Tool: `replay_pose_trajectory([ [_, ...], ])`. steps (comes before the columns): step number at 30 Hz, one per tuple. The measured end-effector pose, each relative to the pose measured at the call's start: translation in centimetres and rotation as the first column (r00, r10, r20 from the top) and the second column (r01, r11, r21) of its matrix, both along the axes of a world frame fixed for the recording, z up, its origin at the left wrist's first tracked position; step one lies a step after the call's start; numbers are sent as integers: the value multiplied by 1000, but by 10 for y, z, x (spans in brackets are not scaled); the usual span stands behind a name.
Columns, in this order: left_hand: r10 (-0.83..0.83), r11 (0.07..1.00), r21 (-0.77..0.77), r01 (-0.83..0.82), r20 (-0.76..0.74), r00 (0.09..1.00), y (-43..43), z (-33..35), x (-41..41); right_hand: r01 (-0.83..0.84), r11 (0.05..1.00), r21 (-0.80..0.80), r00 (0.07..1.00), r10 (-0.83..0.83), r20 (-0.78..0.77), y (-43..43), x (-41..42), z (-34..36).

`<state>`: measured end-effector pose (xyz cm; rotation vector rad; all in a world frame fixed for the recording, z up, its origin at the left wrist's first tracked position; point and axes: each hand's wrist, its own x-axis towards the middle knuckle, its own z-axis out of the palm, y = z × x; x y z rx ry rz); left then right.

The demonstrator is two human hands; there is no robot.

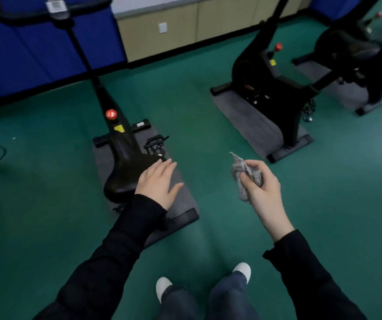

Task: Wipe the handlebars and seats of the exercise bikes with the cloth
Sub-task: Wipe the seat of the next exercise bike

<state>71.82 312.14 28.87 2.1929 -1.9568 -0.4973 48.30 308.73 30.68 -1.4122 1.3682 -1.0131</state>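
A: While the seat (127, 176) is overlapped at its edge by the left hand (157, 183), fingers straight and spread, how is the wipe best made?
B: The cloth (243, 179), bunched in the curled right hand (261, 183) and held well clear of the seat, should be opened out, then drawn nose to tail.
A: What is not made out?
B: Handlebars (7, 17) are cut off at top; hand-to-seat contact cannot be told; the bikes (275, 88) at right are blurred.

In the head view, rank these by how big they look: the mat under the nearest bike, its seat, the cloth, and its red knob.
1. mat
2. seat
3. cloth
4. red knob
The cloth is bunched and partly hidden in the right hand, so its true size is unsure.
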Motion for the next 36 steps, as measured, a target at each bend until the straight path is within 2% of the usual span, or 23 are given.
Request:
replay_pose_trajectory([
  [7,-197,980,26,195,77,977,-51,3,-124,140,990,23,990,-141,16,-24,-113,8],
  [17,-317,948,34,316,79,945,-123,7,-308,304,952,38,951,-305,48,-58,-296,19],
  [25,-411,912,31,410,82,908,-186,7,-398,400,910,109,905,-411,109,-88,-387,6],
  [30,-432,902,38,430,75,899,-247,1,-444,397,915,76,911,-403,89,-139,-437,5],
  [36,-414,910,36,413,27,910,-344,-10,-504,388,921,36,915,-389,102,-245,-501,12],
])
